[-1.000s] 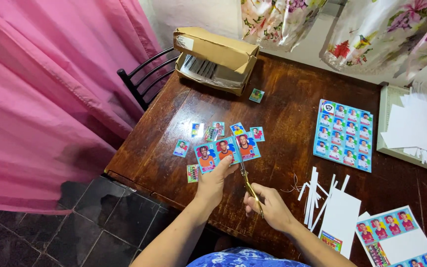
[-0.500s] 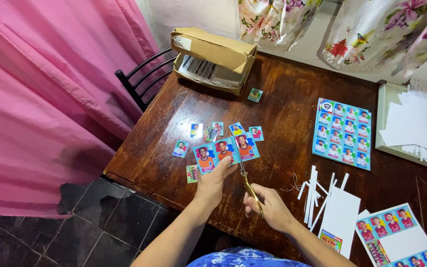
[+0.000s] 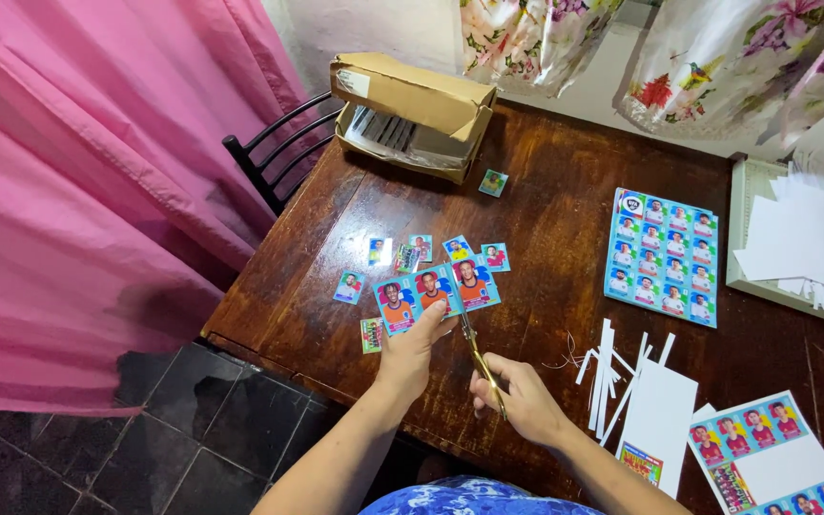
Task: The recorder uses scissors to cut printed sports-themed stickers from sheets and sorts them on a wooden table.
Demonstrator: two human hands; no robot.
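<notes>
I see my left hand (image 3: 412, 348) pinching a strip of three stickers (image 3: 436, 291) just above it, over the table (image 3: 545, 191). Beside it, my right hand (image 3: 517, 401) grips scissors (image 3: 477, 348), blades meeting the strip's right part.

Strip of three portrait stickers (image 3: 434, 291) — flat, above table — gold scissors (image 3: 478, 352) slicing in
</notes>
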